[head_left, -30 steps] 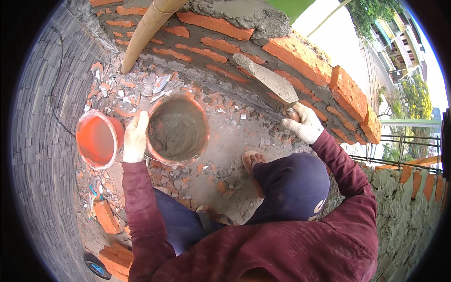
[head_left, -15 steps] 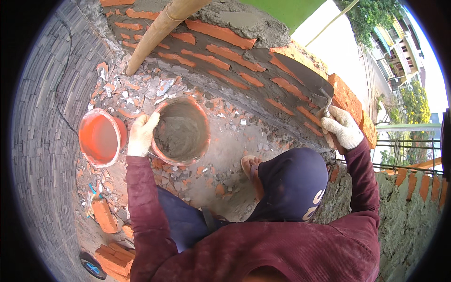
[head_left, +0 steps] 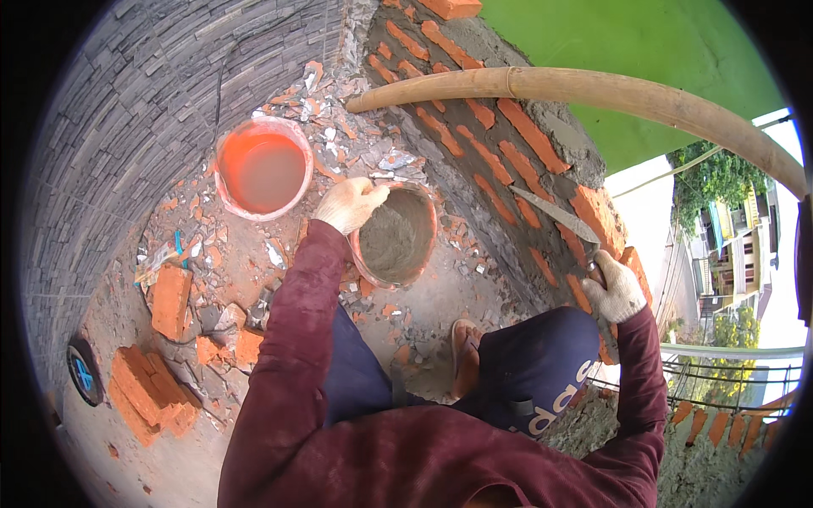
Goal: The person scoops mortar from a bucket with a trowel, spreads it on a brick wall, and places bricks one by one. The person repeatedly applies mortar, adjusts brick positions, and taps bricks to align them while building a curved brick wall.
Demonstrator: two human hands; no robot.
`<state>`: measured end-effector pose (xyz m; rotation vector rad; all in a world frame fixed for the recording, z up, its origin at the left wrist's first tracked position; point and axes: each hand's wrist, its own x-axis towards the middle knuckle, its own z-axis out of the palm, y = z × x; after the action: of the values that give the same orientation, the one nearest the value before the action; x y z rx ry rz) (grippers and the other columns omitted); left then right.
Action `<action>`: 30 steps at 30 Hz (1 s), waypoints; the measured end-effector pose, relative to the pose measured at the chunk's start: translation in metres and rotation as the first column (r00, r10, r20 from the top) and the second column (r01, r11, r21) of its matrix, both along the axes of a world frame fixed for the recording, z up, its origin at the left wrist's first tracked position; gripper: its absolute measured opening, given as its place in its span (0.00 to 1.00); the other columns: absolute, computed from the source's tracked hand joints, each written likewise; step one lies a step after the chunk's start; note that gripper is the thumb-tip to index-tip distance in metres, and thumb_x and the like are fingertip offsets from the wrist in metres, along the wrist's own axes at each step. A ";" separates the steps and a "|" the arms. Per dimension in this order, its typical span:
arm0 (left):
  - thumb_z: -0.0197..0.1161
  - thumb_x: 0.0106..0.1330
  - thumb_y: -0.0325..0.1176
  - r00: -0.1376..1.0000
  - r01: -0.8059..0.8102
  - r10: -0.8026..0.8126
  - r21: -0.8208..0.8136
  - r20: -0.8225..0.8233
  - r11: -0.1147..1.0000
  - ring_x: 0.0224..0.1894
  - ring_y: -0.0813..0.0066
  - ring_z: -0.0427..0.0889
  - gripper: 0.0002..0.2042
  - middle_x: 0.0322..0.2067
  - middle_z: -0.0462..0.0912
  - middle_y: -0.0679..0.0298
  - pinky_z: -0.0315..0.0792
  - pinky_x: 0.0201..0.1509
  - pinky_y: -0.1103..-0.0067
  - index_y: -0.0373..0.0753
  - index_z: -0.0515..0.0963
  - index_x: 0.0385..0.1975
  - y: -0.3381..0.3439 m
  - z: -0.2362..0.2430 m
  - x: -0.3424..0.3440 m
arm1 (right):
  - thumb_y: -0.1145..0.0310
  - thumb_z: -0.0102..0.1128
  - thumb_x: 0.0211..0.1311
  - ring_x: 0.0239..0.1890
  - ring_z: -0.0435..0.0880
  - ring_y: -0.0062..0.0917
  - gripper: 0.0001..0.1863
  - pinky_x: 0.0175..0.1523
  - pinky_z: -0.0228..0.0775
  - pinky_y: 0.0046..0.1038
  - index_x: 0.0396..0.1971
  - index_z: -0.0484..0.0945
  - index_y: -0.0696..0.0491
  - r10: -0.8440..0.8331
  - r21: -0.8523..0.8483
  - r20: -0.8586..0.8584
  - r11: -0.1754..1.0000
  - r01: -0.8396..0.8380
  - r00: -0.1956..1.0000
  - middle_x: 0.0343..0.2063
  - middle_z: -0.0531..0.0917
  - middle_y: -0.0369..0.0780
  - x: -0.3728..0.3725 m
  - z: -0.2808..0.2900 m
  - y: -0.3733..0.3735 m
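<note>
My left hand [head_left: 349, 205], in a pale work glove, is closed on the rim of a bucket [head_left: 434, 233]. Wet grey mortar [head_left: 391, 241] lies inside that bucket. In my right hand [head_left: 616, 292], also gloved, is the handle of a trowel [head_left: 559, 215]. Its long blade points up and left, seen nearly edge-on, in front of the low brick wall [head_left: 493, 161]. Whether the blade touches the wall I cannot tell. Grey mortar fills the wall's joints and covers part of its top.
A bamboo pole [head_left: 593, 85] leans across the wall. An orange bucket [head_left: 302, 169] of cloudy liquid stands left of the mortar bucket. Loose bricks [head_left: 144, 389] are stacked at lower left, with rubble [head_left: 339, 131] over the floor. A grey stone-clad wall [head_left: 144, 144] bounds the left.
The view has swung, so buckets and bamboo pole appear farther right. The trowel blade has turned from broad face to nearly edge-on. My left hand stays on the mortar bucket's rim.
</note>
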<state>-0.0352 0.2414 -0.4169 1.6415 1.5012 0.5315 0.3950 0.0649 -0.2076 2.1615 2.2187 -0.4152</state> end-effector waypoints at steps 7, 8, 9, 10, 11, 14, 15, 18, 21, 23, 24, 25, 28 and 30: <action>0.59 0.66 0.61 0.999 0.036 -0.036 0.063 -0.010 0.997 0.44 0.48 0.87 0.29 0.37 0.88 0.45 0.76 0.51 0.60 0.35 0.86 0.40 0.002 0.012 -0.007 | 0.63 0.66 0.62 0.41 0.87 0.47 0.16 0.45 0.79 0.47 0.45 0.75 0.53 0.385 -0.127 0.366 0.922 -0.365 0.847 0.37 0.86 0.47 -0.076 -0.031 0.083; 0.60 0.65 0.62 0.998 0.065 -0.063 0.073 -0.023 0.995 0.44 0.48 0.87 0.29 0.37 0.87 0.45 0.76 0.51 0.61 0.36 0.86 0.39 0.002 0.010 -0.007 | 0.62 0.65 0.63 0.42 0.87 0.47 0.15 0.45 0.80 0.47 0.46 0.76 0.52 0.435 -0.163 0.384 0.900 -0.403 0.815 0.37 0.85 0.47 -0.085 -0.033 0.093; 0.60 0.65 0.62 0.998 0.067 -0.066 0.065 -0.018 0.996 0.44 0.48 0.87 0.29 0.37 0.87 0.45 0.76 0.51 0.61 0.36 0.86 0.38 0.004 0.010 -0.008 | 0.62 0.65 0.62 0.44 0.87 0.47 0.15 0.45 0.80 0.48 0.46 0.76 0.51 0.473 -0.128 0.398 0.877 -0.463 0.786 0.38 0.85 0.46 -0.091 -0.037 0.102; 0.60 0.65 0.62 0.998 0.067 -0.066 0.045 -0.025 0.997 0.44 0.48 0.87 0.29 0.37 0.87 0.45 0.76 0.51 0.61 0.36 0.85 0.38 0.004 0.007 -0.012 | 0.62 0.64 0.63 0.44 0.87 0.47 0.15 0.45 0.80 0.48 0.46 0.76 0.51 0.510 -0.154 0.394 0.857 -0.492 0.765 0.38 0.85 0.46 -0.103 -0.040 0.111; 0.60 0.65 0.62 0.997 0.075 -0.074 0.029 -0.027 0.997 0.44 0.48 0.87 0.29 0.37 0.87 0.45 0.76 0.51 0.61 0.36 0.85 0.37 0.004 0.006 -0.015 | 0.62 0.64 0.63 0.44 0.87 0.46 0.14 0.45 0.80 0.48 0.46 0.77 0.50 0.538 -0.179 0.395 0.840 -0.512 0.745 0.38 0.85 0.45 -0.113 -0.040 0.119; 0.61 0.66 0.64 1.000 0.018 -0.019 0.036 0.024 0.999 0.40 0.49 0.87 0.31 0.32 0.86 0.46 0.75 0.48 0.62 0.35 0.84 0.34 0.007 -0.002 -0.029 | 0.61 0.63 0.64 0.46 0.87 0.47 0.14 0.45 0.81 0.48 0.46 0.77 0.49 0.607 -0.272 0.373 0.795 -0.543 0.702 0.40 0.85 0.46 -0.140 -0.061 0.141; 0.61 0.66 0.65 1.000 0.003 -0.005 0.043 0.024 0.999 0.39 0.50 0.87 0.31 0.31 0.86 0.46 0.75 0.47 0.62 0.34 0.84 0.34 0.012 -0.010 -0.036 | 0.62 0.64 0.63 0.45 0.88 0.47 0.15 0.46 0.81 0.48 0.48 0.77 0.49 0.614 -0.278 0.410 0.789 -0.548 0.675 0.41 0.85 0.47 -0.149 -0.077 0.148; 0.61 0.67 0.65 0.994 0.017 -0.024 0.062 0.110 0.998 0.36 0.57 0.85 0.32 0.29 0.85 0.50 0.75 0.44 0.64 0.34 0.85 0.34 0.015 -0.018 -0.037 | 0.66 0.63 0.63 0.45 0.89 0.46 0.16 0.46 0.81 0.48 0.50 0.78 0.49 0.650 -0.263 0.409 0.756 -0.599 0.641 0.43 0.85 0.47 -0.147 -0.133 0.164; 0.63 0.67 0.63 0.992 0.012 -0.019 0.059 0.121 0.998 0.34 0.61 0.83 0.31 0.28 0.84 0.52 0.74 0.43 0.66 0.34 0.85 0.34 0.009 -0.023 -0.050 | 0.65 0.61 0.64 0.43 0.89 0.47 0.16 0.48 0.81 0.48 0.52 0.78 0.49 0.648 -0.227 0.394 0.756 -0.614 0.652 0.43 0.86 0.48 -0.161 -0.169 0.173; 0.63 0.68 0.62 0.992 0.022 -0.029 0.065 0.120 0.998 0.33 0.63 0.82 0.30 0.27 0.83 0.54 0.74 0.42 0.67 0.34 0.85 0.34 0.009 -0.019 -0.053 | 0.60 0.58 0.69 0.42 0.89 0.48 0.16 0.49 0.80 0.47 0.52 0.79 0.50 0.670 -0.165 0.358 0.731 -0.663 0.650 0.40 0.87 0.49 -0.153 -0.193 0.171; 0.63 0.68 0.62 0.991 0.029 -0.035 0.052 0.129 0.998 0.32 0.64 0.81 0.29 0.27 0.82 0.54 0.73 0.41 0.68 0.34 0.84 0.34 0.008 -0.016 -0.053 | 0.54 0.52 0.73 0.43 0.89 0.47 0.19 0.49 0.79 0.47 0.52 0.80 0.50 0.614 -0.181 0.271 0.789 -0.587 0.741 0.37 0.87 0.49 -0.145 -0.215 0.173; 0.64 0.69 0.61 0.989 0.037 -0.044 0.051 0.141 0.998 0.31 0.65 0.80 0.29 0.26 0.82 0.55 0.73 0.40 0.69 0.34 0.84 0.33 0.010 -0.012 -0.050 | 0.48 0.45 0.77 0.44 0.89 0.47 0.24 0.49 0.78 0.47 0.52 0.81 0.50 0.537 -0.194 0.188 0.841 -0.505 0.822 0.34 0.88 0.50 -0.137 -0.236 0.177; 0.65 0.70 0.59 0.983 0.033 -0.039 0.035 0.182 0.999 0.29 0.66 0.78 0.28 0.25 0.80 0.55 0.72 0.38 0.70 0.33 0.83 0.32 0.010 -0.022 -0.050 | 0.47 0.40 0.79 0.46 0.89 0.45 0.26 0.51 0.79 0.46 0.53 0.81 0.50 0.523 -0.185 0.167 0.849 -0.494 0.836 0.36 0.88 0.50 -0.165 -0.245 0.172; 0.65 0.70 0.58 0.991 0.041 -0.048 0.061 0.125 0.997 0.30 0.66 0.79 0.27 0.24 0.80 0.55 0.72 0.38 0.69 0.32 0.83 0.31 0.009 -0.008 -0.046 | 0.60 0.50 0.74 0.44 0.89 0.48 0.16 0.48 0.81 0.46 0.54 0.78 0.49 0.684 -0.267 0.232 0.729 -0.631 0.692 0.44 0.85 0.47 -0.180 -0.244 0.168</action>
<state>-0.0813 0.2507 -0.4250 1.6500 1.3647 0.6475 0.2149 0.2329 -0.4521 1.1007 2.4434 -0.1872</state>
